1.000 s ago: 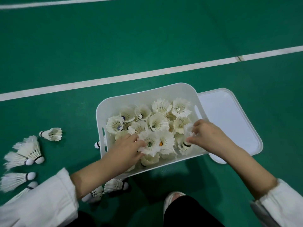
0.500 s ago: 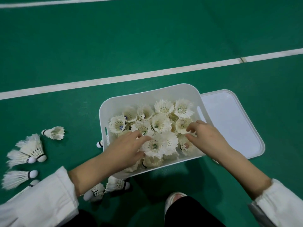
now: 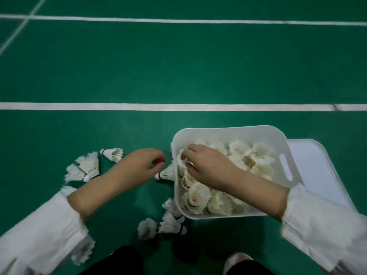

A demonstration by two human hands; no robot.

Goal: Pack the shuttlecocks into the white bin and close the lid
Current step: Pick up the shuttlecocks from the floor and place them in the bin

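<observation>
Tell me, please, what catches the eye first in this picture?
A white bin heaped with feather shuttlecocks stands right of centre on the green court floor, its lid lying beside it. The right hand pinches one shuttlecock inside; more loose shuttlecocks lie scattered left.

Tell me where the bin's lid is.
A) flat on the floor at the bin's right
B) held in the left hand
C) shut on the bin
A: the lid lies flat on the green floor at the right side of the white bin, which stands open with shuttlecocks inside.
</observation>
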